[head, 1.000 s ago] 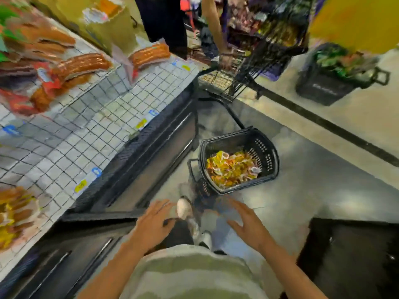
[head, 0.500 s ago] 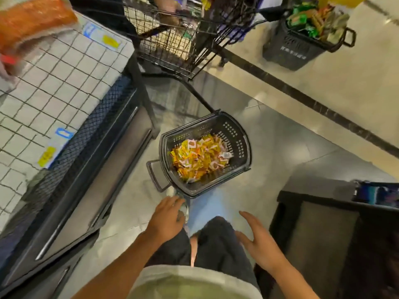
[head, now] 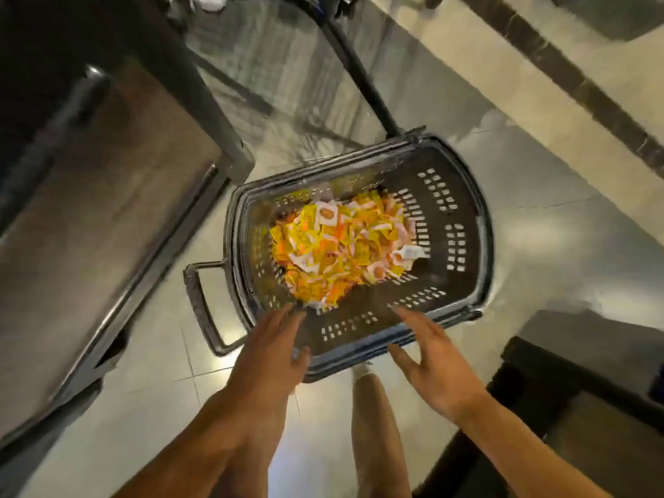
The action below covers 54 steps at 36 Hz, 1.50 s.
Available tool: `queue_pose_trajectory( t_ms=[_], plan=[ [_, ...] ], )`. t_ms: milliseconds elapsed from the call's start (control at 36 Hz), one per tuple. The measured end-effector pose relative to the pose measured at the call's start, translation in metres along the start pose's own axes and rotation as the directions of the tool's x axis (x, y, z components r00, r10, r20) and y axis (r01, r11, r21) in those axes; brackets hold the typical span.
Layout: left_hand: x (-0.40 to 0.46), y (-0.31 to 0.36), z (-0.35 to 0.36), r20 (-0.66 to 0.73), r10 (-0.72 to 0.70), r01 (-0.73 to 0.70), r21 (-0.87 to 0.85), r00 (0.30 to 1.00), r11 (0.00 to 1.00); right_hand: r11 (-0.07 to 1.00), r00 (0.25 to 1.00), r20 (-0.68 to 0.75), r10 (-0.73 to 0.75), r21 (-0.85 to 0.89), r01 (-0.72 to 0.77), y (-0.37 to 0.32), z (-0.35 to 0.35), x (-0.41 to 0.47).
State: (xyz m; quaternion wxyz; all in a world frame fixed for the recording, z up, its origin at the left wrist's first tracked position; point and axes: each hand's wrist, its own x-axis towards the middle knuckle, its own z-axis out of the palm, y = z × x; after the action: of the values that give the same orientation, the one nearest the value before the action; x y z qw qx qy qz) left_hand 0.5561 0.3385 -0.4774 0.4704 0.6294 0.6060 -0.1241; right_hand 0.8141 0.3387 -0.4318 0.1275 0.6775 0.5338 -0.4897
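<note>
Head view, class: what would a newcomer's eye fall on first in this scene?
The bright heap of yellow and orange sachets at mid frame, lying in a dark plastic shopping basket on the pale tiled floor. Next, the left hand and right hand, both held open over the basket's near rim.

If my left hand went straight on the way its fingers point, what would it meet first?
Your left hand would probably meet the yellow packets in the basket first; depth is unclear.

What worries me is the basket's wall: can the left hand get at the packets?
Probably yes: the left hand is open over the basket rim, fingertips almost at the uncovered packets.
</note>
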Motion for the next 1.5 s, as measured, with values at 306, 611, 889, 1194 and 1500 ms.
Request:
queue_pose_trajectory(
  t_ms=[306,611,889,1194,1500],
  plan=[
    [0.185,-0.030,0.043,-0.022,-0.163,0.162,-0.023,0.986,0.986,0.998,0.999,-0.029,-0.027,0.060,0.028,0.061,0.019,0.192],
    [0.308,-0.052,0.068,-0.362,-0.381,0.332,-0.191,0.851,0.924,0.990,0.995,0.006,-0.101,0.096,0.100,0.103,0.059,0.273],
    [0.293,-0.058,0.040,-0.254,-0.268,0.190,-0.295,0.929,0.936,0.986,0.994,0.026,-0.107,0.128,0.103,0.109,0.038,0.255],
    [0.221,-0.024,0.034,-0.345,-0.227,0.116,-0.312,0.911,0.943,0.995,0.999,0.011,-0.053,0.081,0.052,0.094,-0.004,0.229],
    [0.147,0.000,0.025,-0.221,-0.160,-0.110,-0.852,0.962,0.512,0.478,0.932,0.346,0.110,0.803,-0.355,0.041,0.023,0.234]
  ],
)
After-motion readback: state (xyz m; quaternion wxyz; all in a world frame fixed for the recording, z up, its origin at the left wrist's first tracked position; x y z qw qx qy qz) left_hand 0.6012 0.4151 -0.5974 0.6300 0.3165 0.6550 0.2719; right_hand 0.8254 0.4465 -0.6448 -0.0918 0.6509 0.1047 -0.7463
